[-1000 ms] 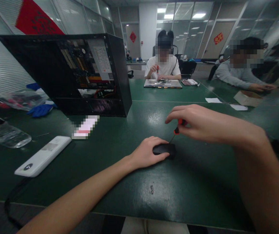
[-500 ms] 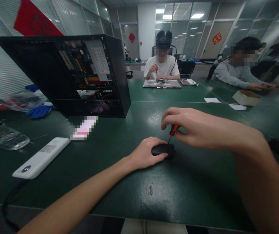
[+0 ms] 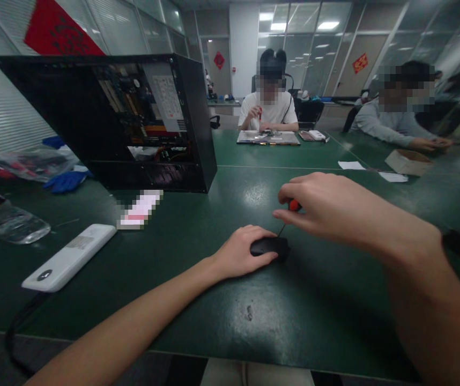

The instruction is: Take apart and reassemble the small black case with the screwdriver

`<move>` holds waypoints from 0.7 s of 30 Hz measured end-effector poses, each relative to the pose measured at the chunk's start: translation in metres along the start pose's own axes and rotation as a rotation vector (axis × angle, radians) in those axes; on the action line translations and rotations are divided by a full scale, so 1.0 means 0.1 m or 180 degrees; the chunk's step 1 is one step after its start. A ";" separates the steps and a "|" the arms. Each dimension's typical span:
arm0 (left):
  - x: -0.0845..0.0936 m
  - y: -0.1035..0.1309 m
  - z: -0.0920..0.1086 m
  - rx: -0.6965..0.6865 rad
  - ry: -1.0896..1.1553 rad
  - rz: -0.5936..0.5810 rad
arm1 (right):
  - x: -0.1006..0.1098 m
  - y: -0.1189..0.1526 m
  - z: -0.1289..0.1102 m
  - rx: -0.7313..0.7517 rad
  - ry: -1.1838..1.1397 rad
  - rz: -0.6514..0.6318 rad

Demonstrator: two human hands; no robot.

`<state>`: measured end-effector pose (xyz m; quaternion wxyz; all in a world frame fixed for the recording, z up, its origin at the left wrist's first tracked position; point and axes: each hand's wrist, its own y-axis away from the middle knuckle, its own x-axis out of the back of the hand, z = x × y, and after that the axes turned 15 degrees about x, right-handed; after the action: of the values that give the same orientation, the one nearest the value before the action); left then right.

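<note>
Table (image 3: 198, 300): dark green, wide, with scuffs near the front edge; everything below sits on it.
Computer case (image 3: 198, 123): black, side panel off, standing at the far left. Inside: a circuit board, red and yellow wires, a white sticker with print too small to read.
Red banner (image 3: 59, 32): on the left wall, dark characters, not legible.
Plastic bag (image 3: 10, 222): clear, far left edge; contents not clear.
Power bank (image 3: 69, 257): white, flat, near left; grey label unreadable; a black cable runs off toward the table edge.
Cardboard box (image 3: 409, 161): brown, far right, closed; nothing of its contents shows.
Card (image 3: 139, 209): pink and white, blurred, just in front of the case.
Left hand (image 3: 244, 252): palm down, fingers curled onto the mouse, pinning it to the table.
Right hand (image 3: 318, 206): fingers pinched tight around the screwdriver handle, above the mouse.
Mouse (image 3: 272, 247): black, table centre, half under the left fingers.
Screwdriver (image 3: 288, 214): red handle, thin shaft slanting down; tip meets the mouse top.
</note>
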<state>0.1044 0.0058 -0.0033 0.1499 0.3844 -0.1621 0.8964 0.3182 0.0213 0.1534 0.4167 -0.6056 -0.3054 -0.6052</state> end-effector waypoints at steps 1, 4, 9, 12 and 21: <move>0.00 0.00 0.00 0.0016 -0.0012 -0.0004 | -0.01 -0.01 0.00 -0.0064 0.0044 0.0008; 0.00 0.00 0.01 0.0036 -0.0027 -0.0015 | 0.00 -0.01 0.01 0.0258 -0.0254 0.0086; 0.01 0.00 0.00 0.0038 -0.0018 -0.0021 | 0.02 0.00 -0.01 0.0521 -0.0488 0.0071; 0.00 0.00 0.01 0.0038 -0.0012 -0.0022 | -0.01 -0.02 0.02 0.0054 -0.0144 0.0058; 0.01 0.01 0.00 0.0041 -0.0026 -0.0011 | 0.00 0.00 0.06 0.0439 -0.0413 0.0166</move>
<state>0.1034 0.0051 -0.0029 0.1483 0.3894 -0.1562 0.8955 0.3207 0.0268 0.1539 0.4523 -0.6212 -0.3568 -0.5312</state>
